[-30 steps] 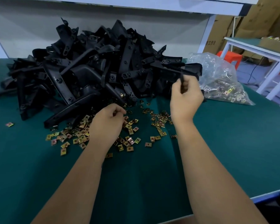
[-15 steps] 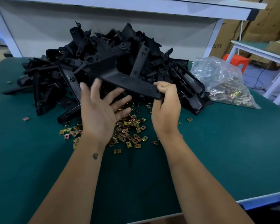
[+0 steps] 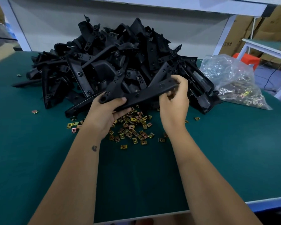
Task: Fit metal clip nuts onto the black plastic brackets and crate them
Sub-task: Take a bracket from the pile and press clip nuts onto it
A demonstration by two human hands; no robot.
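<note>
Two hands hold one black bracket [image 3: 141,93] in the air, above the scattered clip nuts [image 3: 133,129] and just in front of the heap [image 3: 113,62] of brackets. I see my left hand [image 3: 106,114] gripping the bracket's left end, thumb on top near a round hole and fingers curled beneath. My right hand [image 3: 174,104] pinches the right end, which sits higher, so the bracket slopes up to the right. Whether that hand also holds a nut I cannot tell. The heap's brackets are tangled past counting. Loose nuts on the green bench [image 3: 234,151] run to several dozen, most lying below and between my hands, with three strays well off to the left. One clear bag [image 3: 234,83] holding more nuts lies right of the heap.
</note>
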